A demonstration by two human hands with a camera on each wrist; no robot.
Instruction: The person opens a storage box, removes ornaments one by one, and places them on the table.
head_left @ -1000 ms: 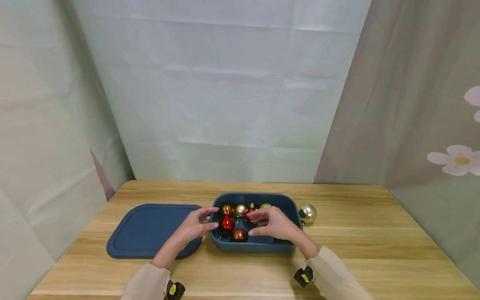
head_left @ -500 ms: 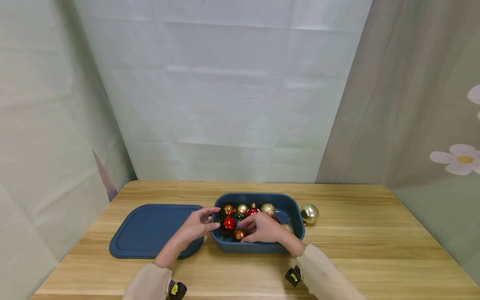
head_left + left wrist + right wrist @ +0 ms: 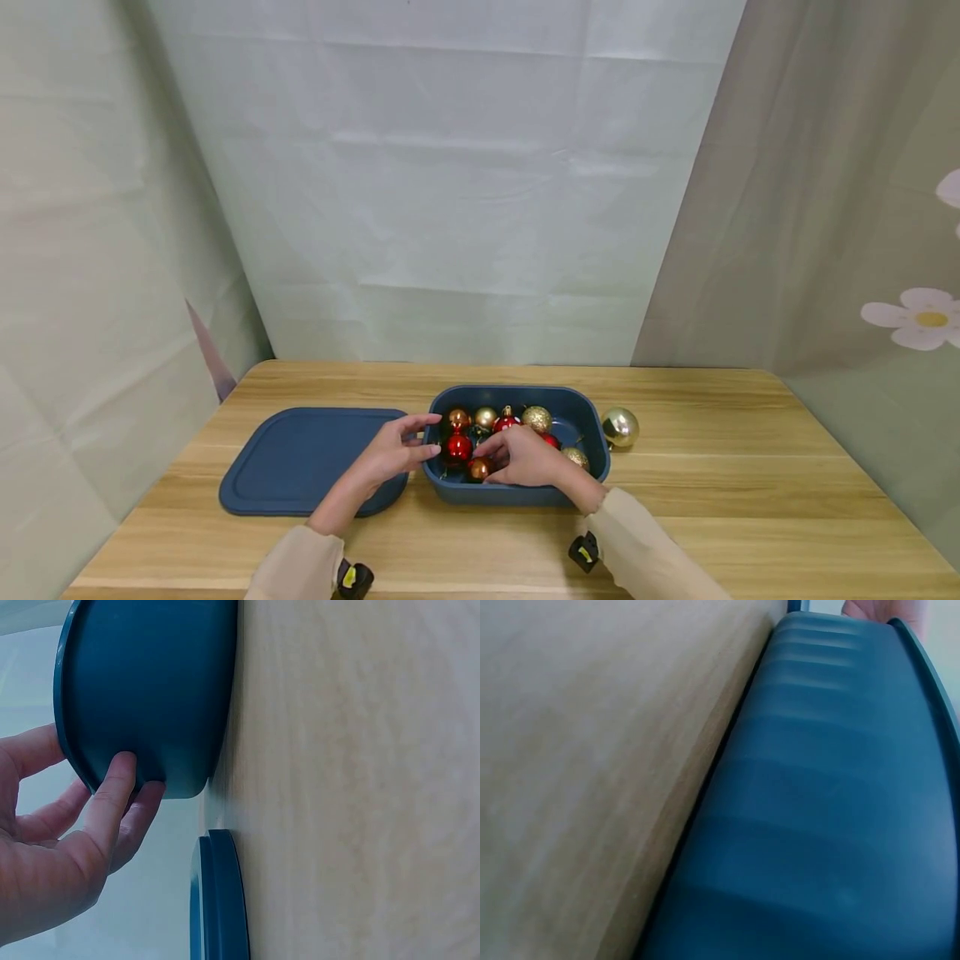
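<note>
From the head camera, a dark blue box (image 3: 517, 492) sits on the wooden table (image 3: 712, 500), a little right of the middle and nearer the front edge than the back. Its flat lid (image 3: 300, 458) lies just beside it on the left. In the box are shiny balls: red (image 3: 458, 447), copper (image 3: 457, 418), pale gold (image 3: 484, 417) and glittery gold (image 3: 536, 418). One larger gold ball (image 3: 619, 427) rests on the table just outside the box's right end. The left hand (image 3: 392, 454) is against the box's left end, thumb and fingers curled round the rim. The right hand (image 3: 525, 457) reaches inside at the near wall, its fingertips closed around a brown ball (image 3: 477, 469).

The left wrist camera shows this hand (image 3: 67, 840) from below: fingers (image 3: 112, 795) press the box's outer wall (image 3: 150, 690), with the lid's edge (image 3: 217, 900) close by on the table.

The right wrist camera shows only the box's ribbed outer wall (image 3: 832, 825), the tabletop (image 3: 577, 765) and, at the top edge, a fingertip (image 3: 885, 609) over the rim; the pinch itself cannot be seen here.

To do this well, I judge the left hand should brace the box firmly so it does not slide, while the right lifts the ball straight up, clear of its neighbours and the rim.
</note>
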